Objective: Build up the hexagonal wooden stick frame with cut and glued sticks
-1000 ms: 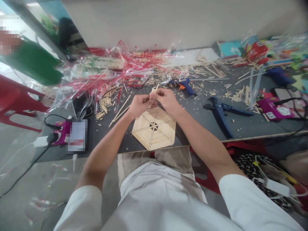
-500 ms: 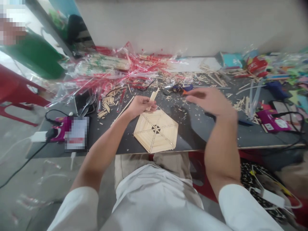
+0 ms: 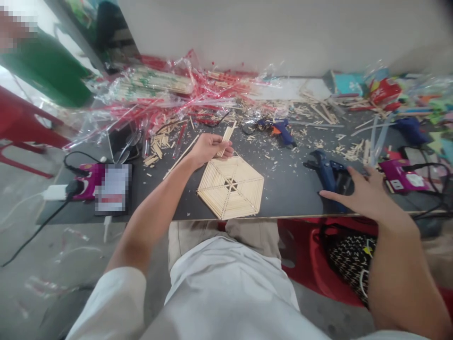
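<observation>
My left hand is closed on a few short wooden sticks, pinched upright between thumb and fingers. Just below it, a hexagonal panel of glued wooden sticks lies flat near the table's front edge, a small gap at its centre. Off to the right, my right hand is open, its thumb and fingers spread around the handles of dark blue pliers. Whether the fingers touch the handles I cannot tell. A blue glue gun with an orange trigger rests on the table beyond the panel.
Plastic-wrapped chopstick packs and stick scraps cover the back and left. A phone lies beside a purple power strip. Another purple power strip and a second blue glue gun are at the right.
My right hand has moved from beside the glue gun rightward and nearer me, to the pliers, fingers spreading. The glue gun now shows fully. My left hand still holds the sticks.
</observation>
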Motion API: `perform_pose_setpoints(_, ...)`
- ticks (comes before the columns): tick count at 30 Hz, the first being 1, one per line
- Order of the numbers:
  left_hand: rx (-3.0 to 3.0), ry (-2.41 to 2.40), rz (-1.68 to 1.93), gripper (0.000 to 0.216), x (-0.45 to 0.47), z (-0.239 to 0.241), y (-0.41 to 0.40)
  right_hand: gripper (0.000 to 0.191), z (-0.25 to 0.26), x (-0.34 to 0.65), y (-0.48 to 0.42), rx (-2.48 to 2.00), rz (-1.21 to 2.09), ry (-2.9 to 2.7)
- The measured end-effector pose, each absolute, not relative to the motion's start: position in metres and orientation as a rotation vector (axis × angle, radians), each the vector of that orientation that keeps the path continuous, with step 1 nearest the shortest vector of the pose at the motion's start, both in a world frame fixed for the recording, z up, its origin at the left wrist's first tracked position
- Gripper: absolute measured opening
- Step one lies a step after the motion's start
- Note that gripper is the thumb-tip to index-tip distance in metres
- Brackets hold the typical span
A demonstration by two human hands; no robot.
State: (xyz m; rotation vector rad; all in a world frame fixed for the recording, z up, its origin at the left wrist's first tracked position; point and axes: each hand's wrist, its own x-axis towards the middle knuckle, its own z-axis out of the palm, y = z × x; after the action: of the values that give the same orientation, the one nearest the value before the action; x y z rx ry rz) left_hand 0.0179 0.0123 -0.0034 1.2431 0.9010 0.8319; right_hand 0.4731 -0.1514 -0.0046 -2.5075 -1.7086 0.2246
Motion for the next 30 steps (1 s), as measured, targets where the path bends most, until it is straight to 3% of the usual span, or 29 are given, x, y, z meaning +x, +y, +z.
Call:
perform_pose_setpoints(4,1.241,0.901,0.798,0.025,0.016,-0.002,0.012,0.130,-0.004,0.494,-0.139,-2.394,0.311,-1.965)
perform_pose_setpoints(11,1.201,0.925,0.764,0.026,0.015,0.006,0.010,0.059,0.017,0.495,-0.137,-2.565,0.171,-2.462)
perform_pose_setpoints(16,1.226,0.915,0.717,0.021,0.012,0.013,0.007,0.048,0.041,0.460,-0.137,-2.533,0.425,-2.421)
perform_pose_setpoints(21,1.213,0.906,0.698,0.021,0.010,0.014,0.007,0.019,0.072,0.399,-0.123,-2.557,0.840,-2.058)
perform_pose_setpoints(30,1.264,0.913,0.538,0.028,0.009,0.025,0.000,0.019,0.082,0.291,-0.079,-2.017,1.201,-2.047)
